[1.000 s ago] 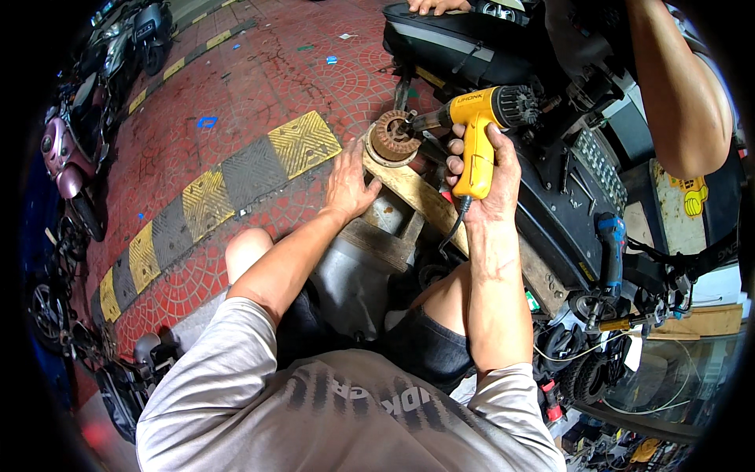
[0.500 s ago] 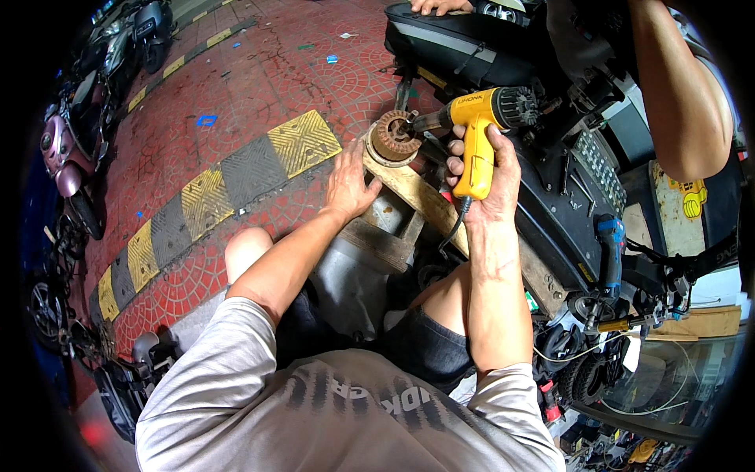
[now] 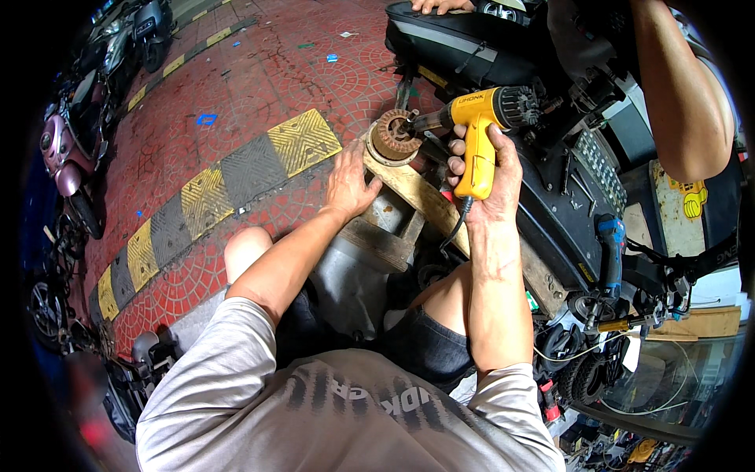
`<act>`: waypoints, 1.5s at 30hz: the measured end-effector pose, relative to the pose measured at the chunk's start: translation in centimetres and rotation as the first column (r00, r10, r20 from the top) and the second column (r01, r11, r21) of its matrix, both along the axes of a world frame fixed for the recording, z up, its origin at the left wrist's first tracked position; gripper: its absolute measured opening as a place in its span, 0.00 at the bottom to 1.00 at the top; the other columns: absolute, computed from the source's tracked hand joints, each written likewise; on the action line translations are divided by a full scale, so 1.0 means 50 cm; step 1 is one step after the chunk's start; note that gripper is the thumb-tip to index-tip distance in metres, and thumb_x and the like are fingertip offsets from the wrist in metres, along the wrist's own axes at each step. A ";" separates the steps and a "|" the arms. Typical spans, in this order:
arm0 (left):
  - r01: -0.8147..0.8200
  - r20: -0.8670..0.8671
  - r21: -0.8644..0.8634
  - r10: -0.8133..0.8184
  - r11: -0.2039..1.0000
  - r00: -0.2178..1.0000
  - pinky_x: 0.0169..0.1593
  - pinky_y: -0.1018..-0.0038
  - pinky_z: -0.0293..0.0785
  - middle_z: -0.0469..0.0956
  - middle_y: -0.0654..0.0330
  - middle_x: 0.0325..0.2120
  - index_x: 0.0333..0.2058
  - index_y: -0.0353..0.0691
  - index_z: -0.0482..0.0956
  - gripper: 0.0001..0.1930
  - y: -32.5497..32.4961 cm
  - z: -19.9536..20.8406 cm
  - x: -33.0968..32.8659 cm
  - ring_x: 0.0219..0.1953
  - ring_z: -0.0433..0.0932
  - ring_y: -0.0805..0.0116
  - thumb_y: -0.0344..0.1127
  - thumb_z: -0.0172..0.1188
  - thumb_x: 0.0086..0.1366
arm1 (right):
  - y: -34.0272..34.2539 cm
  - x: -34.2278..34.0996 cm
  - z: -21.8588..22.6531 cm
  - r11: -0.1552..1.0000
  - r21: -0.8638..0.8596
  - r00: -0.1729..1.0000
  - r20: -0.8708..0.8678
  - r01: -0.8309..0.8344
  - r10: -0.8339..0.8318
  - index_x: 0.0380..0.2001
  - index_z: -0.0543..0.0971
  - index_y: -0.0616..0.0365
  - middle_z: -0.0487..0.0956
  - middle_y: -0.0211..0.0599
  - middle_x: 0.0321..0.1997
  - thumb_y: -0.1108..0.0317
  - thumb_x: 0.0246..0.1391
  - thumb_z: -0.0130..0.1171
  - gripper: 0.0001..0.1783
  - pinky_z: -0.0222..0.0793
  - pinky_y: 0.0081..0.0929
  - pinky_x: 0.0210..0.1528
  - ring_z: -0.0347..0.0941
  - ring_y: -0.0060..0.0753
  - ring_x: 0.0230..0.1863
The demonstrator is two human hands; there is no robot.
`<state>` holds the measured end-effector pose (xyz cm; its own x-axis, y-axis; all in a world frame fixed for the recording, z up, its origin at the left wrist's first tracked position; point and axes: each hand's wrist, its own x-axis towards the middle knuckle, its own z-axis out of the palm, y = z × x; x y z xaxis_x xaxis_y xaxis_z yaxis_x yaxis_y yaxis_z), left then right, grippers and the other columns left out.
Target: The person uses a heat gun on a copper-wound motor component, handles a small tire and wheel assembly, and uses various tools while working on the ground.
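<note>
My right hand grips the handle of a yellow corded power driver, whose nose points left into a rusty round hub. That hub sits at the end of a grey metal motor casing lying between my knees, with a wooden plank across it. My left hand lies flat, fingers spread, on the casing just below the hub. The driver's tip is hidden against the hub's centre.
A black scooter body stands close on the right, and another person's arm reaches over it. A yellow and black speed bump crosses the red paving on the left. Parked scooters line the far left. A blue tool rests at right.
</note>
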<state>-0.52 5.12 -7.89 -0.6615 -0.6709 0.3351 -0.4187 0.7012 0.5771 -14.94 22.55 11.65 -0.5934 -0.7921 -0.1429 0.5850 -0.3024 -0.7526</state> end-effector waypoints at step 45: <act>0.008 0.025 -0.002 -0.008 1.000 1.000 0.79 0.50 0.49 0.54 0.41 0.77 0.77 0.32 0.51 0.53 -0.005 0.011 -0.014 0.79 0.52 0.43 0.53 0.68 0.64 | 0.040 0.065 0.010 0.991 0.081 0.977 -0.174 -0.111 0.123 0.47 0.82 0.70 0.84 0.43 0.29 0.53 0.68 0.60 0.24 0.75 0.24 0.27 0.78 0.31 0.22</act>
